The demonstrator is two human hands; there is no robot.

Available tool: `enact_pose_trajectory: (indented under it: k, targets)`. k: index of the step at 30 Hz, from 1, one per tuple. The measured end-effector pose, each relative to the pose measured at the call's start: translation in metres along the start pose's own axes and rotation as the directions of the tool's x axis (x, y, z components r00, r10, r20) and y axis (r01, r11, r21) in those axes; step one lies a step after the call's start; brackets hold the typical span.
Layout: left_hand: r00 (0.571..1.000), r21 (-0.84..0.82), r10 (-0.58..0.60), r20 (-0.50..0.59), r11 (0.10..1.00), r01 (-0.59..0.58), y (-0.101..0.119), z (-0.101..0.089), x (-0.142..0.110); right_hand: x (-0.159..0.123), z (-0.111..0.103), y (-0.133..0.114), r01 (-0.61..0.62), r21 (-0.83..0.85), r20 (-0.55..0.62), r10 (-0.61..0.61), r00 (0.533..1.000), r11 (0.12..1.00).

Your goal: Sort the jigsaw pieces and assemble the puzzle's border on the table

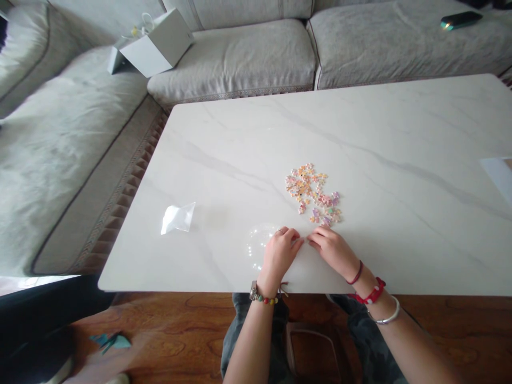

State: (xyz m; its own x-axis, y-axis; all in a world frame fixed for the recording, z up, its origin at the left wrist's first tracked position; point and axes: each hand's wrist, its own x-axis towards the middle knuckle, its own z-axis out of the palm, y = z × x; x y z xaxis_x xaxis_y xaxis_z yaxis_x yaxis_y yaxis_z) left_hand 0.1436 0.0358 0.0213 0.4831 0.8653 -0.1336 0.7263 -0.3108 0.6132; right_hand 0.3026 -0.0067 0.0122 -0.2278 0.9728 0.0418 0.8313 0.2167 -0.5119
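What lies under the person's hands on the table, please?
A clear plastic sheet seems to run beneath the left hand; the right hand is over the marble tabletop. Directly under both palms, everything is covered.

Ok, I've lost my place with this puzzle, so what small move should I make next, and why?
Probably slide your right hand forward to the small jigsaw pieces. They lie in a loose heap just beyond your fingertips, and neither it nor your left hand clearly holds a piece.

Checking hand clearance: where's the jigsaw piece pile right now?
In the head view, the pile of small jigsaw pieces lies on the white marble tabletop, just beyond the right hand and up and to the right of the left hand.
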Motion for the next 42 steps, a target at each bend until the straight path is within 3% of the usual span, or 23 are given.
enact_pose_trajectory:
  k: [5, 12, 15, 18, 21, 25, 30, 35, 42]
  targets:
    - [0.998, 0.001, -0.057, -0.032, 0.998, 0.057, 0.003, 0.006, 0.003, 0.000, -0.002, 0.000, 0.011, -0.007, 0.006, -0.011, 1.000, 1.000]
    - [0.981, -0.076, -0.188, -0.043, 0.980, 0.184, 0.010, 0.005, 0.010, -0.002, -0.008, -0.012, 0.043, -0.178, 0.029, -0.038, 0.999, 0.983]
    - [0.973, -0.136, -0.229, -0.024, 0.965, 0.223, 0.011, 0.005, 0.013, -0.002, -0.010, -0.009, 0.050, -0.093, -0.013, -0.051, 0.999, 0.994]
    - [0.981, -0.191, -0.191, -0.024, 0.964, 0.183, 0.011, 0.007, 0.013, -0.004, -0.021, 0.010, 0.001, 0.049, -0.166, 0.007, 0.986, 0.999]
    - [0.990, -0.217, -0.132, -0.038, 0.969, 0.121, 0.010, 0.010, 0.013, -0.008, -0.036, 0.038, -0.116, 0.118, -0.314, 0.148, 0.938, 0.986]
    - [0.993, -0.244, -0.110, -0.034, 0.965, 0.098, 0.008, 0.011, 0.015, -0.010, -0.042, 0.061, -0.191, 0.094, -0.259, 0.210, 0.943, 0.977]
    - [0.989, -0.345, -0.146, 0.006, 0.928, 0.139, 0.005, 0.012, 0.018, -0.006, -0.032, 0.059, -0.206, 0.080, -0.199, 0.219, 0.955, 0.975]
    - [0.992, -0.440, -0.114, -0.045, 0.894, 0.083, 0.001, 0.005, 0.016, -0.007, -0.029, 0.066, -0.222, 0.093, -0.250, 0.238, 0.938, 0.971]
    - [0.954, -0.480, -0.215, -0.210, 0.873, 0.091, -0.009, -0.003, 0.021, -0.001, -0.028, 0.076, -0.239, 0.103, -0.388, 0.260, 0.884, 0.966]
